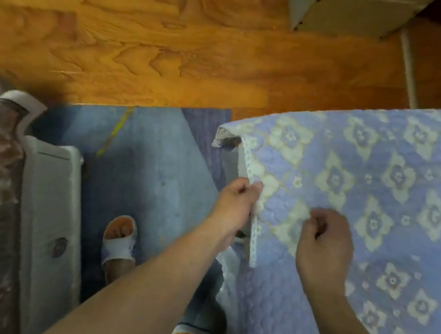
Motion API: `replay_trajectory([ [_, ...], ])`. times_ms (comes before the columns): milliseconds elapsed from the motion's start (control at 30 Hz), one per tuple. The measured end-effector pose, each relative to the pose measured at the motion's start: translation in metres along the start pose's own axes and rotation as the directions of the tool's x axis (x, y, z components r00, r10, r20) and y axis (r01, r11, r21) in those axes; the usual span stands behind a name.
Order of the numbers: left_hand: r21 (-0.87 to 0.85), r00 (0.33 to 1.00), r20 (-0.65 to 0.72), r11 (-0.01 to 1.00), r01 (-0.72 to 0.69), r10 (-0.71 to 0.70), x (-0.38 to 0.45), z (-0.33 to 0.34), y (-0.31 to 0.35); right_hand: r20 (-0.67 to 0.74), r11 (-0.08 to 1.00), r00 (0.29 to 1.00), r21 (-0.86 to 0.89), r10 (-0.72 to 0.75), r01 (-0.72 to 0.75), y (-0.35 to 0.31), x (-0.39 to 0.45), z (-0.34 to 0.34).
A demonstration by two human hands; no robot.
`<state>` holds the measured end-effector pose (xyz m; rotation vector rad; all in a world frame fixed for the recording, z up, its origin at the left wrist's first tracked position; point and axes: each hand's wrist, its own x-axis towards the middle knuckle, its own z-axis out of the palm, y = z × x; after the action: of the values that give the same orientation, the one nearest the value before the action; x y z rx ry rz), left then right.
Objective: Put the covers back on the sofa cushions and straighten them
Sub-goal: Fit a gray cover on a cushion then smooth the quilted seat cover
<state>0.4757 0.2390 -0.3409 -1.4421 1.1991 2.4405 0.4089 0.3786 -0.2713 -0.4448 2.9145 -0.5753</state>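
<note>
A large sofa cushion fills the right half of the view, wrapped in a lilac quilted cover (384, 194) with pale flower shapes. A white lace trim (251, 166) runs down the cover's left edge, and a grey corner of the cushion (225, 138) pokes out at the top left. My left hand (233, 202) pinches the lace edge of the cover. My right hand (323, 242) lies on top of the cover just to the right, fingers curled and pinching a fold of the fabric.
A blue rug (148, 172) lies under my feet, which wear white open slippers (119, 240). A white carved furniture piece (42, 213) stands at the left. Wooden floor (148, 32) spreads beyond, with a grey cabinet (345, 9) at the top right.
</note>
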Motion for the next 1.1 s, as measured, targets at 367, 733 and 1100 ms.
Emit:
replay_trajectory([
  [367, 0.336, 0.988, -0.049, 0.929, 0.154, -0.145, 0.016, -0.056, 0.019, 0.128, 0.890, 0.984, -0.423, -0.127, 0.170, -0.062, 0.112, 0.032],
  [733, 0.645, 0.996, -0.088, 0.764, 0.035, 0.029, 0.089, -0.055, 0.169, 0.172, 0.922, 0.981, -0.386, 0.089, -0.016, -0.077, 0.108, 0.043],
  [1100, 0.879, 0.875, 0.256, 0.475, -0.034, -0.412, 0.143, 0.106, 0.258, -0.041, 0.957, 0.965, -0.122, 0.259, -0.262, -0.081, 0.137, 0.030],
])
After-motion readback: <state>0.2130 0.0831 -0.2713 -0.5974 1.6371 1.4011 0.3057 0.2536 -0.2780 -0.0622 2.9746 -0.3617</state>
